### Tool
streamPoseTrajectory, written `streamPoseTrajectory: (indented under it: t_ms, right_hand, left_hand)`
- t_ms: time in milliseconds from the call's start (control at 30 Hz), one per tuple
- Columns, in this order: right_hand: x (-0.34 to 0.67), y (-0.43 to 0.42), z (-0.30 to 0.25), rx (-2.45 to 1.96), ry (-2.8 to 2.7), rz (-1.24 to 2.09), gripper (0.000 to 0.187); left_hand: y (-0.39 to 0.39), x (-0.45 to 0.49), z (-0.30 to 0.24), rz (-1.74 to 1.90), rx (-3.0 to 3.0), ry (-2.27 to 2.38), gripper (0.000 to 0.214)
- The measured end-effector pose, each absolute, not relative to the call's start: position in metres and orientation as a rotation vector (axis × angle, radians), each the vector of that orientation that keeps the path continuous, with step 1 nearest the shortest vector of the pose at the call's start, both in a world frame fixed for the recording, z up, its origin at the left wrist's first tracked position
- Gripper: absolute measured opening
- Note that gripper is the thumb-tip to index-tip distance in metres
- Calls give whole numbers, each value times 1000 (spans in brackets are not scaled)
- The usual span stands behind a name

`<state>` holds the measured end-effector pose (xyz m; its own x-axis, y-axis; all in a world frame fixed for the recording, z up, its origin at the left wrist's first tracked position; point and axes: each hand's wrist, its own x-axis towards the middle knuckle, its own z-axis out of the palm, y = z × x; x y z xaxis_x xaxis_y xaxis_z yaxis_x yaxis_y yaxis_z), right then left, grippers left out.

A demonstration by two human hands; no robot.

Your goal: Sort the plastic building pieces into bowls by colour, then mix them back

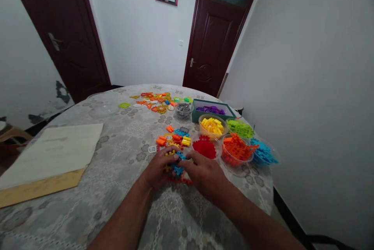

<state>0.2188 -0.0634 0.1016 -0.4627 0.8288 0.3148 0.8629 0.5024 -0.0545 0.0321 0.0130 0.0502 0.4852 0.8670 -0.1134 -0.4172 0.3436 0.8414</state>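
Both hands meet over a small assembly of interlocking plastic building pieces (177, 170), blue and yellow with red parts low down near the tabletop. My left hand (160, 165) is closed around its left side, thumb across the top. From the right, my right hand (201, 169) pinches at the blue part with thumb and fingers. The fingers hide much of the assembly, so how its pieces join is unclear. Just beyond lie loose orange pieces (161, 140), yellow tubes (186, 141) and a white window piece (152, 149).
Right of the hands stand clear bowls of red pieces (204, 147), orange pieces (237, 148), blue pieces (264, 152), yellow pieces (212, 126) and green pieces (240, 128). Behind them are a green box (196, 117) and a bowl of grey pieces (184, 109). A cardboard sheet (43, 189) lies left.
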Motion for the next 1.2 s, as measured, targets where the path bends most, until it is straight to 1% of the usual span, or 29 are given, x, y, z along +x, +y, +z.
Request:
streamPoseTrajectory:
  t_ms: [67,167,267,333,400,567,667,767,900,1000,1067,1133,1200]
  right_hand:
    - [219,-67,104,-1450,-2456,-121,32]
    - [223,-74,106,-1476,-2419,-57,31]
    - [239,-83,108,-1464,-2240,-8,29]
    - [261,-89,110,-1453,-2071,-24,25]
    - [295,-94,112,-1506,-1904,-127,23]
    - [406,-109,117,-1916,-1551,-528,25]
    - [456,-111,117,-2222,-1363,-645,29]
    - [479,-105,116,-2463,-1232,-631,31]
    - [483,-93,111,-2672,-1177,-493,33]
    - [482,-89,109,-2725,-1175,-425,32]
    - [480,-91,108,-2701,-1172,-453,32]
    - [473,-95,108,-2608,-1175,-525,32]
    - [457,-99,108,-2425,-1223,-592,31]
  left_hand:
    - [13,32,51,882,854,599,33]
    - [13,33,53,882,825,586,34]
    - [16,33,56,988,725,633,33]
    - [20,32,59,1076,624,657,31]
    - [23,31,62,1127,538,673,30]
    - [25,30,67,1132,513,760,43]
    - [24,32,65,1133,531,770,47]
    - [25,33,62,1135,542,767,51]
    - [28,34,60,1110,529,786,50]
    - [32,34,57,1143,494,800,42]
    - [34,35,54,1171,482,798,40]
    - [36,35,51,1194,471,783,41]
    - [34,35,51,1204,454,757,45]
